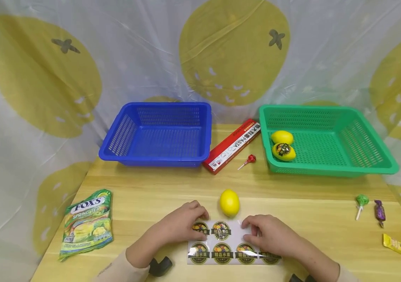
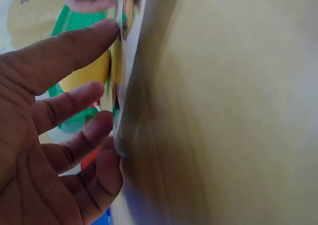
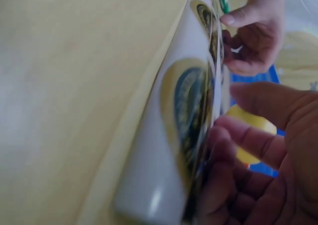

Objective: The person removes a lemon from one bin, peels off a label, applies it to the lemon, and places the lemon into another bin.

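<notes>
A sheet of round fruit stickers (image 1: 233,249) lies on the table in the head view, with several black-and-gold labels on white backing. On its left part rests my left hand (image 1: 184,223), fingertips and thumb touching the surface, the fingers loosely bent. My right hand (image 1: 269,234) touches the sheet's right part in the same way and covers some of it. The right wrist view shows the sheet (image 3: 149,170) curving up at its near edge. Just beyond the sheet, between the hands, sits a plain lemon (image 1: 229,203).
Behind stand a blue basket (image 1: 156,162) and a green basket (image 1: 334,169) holding two lemons, one with a sticker (image 1: 284,152). A red pasta box (image 1: 233,147) and red lollipop (image 1: 251,158) lie between them. A candy bag (image 1: 87,225) is left; sweets (image 1: 380,213) lie right.
</notes>
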`<state>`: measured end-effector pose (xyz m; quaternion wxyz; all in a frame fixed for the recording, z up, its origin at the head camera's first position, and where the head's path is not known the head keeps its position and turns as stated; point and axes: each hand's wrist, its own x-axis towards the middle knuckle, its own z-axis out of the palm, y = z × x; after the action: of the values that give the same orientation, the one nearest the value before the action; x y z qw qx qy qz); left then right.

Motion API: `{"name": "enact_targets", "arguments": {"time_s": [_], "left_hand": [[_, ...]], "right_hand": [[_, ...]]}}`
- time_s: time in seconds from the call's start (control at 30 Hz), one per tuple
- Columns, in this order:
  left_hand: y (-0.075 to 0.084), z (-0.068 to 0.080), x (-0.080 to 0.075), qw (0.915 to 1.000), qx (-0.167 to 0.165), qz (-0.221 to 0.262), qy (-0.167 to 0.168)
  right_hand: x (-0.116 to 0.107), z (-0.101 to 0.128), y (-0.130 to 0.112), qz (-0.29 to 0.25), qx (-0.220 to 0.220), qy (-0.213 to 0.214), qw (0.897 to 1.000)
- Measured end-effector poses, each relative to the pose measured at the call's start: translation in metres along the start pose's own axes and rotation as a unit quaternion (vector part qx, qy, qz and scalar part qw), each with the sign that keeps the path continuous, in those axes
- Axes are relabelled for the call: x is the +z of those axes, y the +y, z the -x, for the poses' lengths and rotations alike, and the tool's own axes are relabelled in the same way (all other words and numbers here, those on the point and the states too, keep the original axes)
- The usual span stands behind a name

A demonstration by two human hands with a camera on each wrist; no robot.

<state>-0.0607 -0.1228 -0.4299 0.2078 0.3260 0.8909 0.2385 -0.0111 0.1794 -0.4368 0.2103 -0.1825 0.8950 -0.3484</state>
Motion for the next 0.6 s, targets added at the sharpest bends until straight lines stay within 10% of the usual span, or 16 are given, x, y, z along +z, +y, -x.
{"name": "enact_targets", "arguments": {"time_s": [0.6], "left_hand": [[0.009, 0.004, 0.010, 0.9998, 0.014, -0.003, -0.013]], "right_hand": [[0.021, -0.007, -0.032, 0.118, -0.009, 0.004, 0.993]]}}
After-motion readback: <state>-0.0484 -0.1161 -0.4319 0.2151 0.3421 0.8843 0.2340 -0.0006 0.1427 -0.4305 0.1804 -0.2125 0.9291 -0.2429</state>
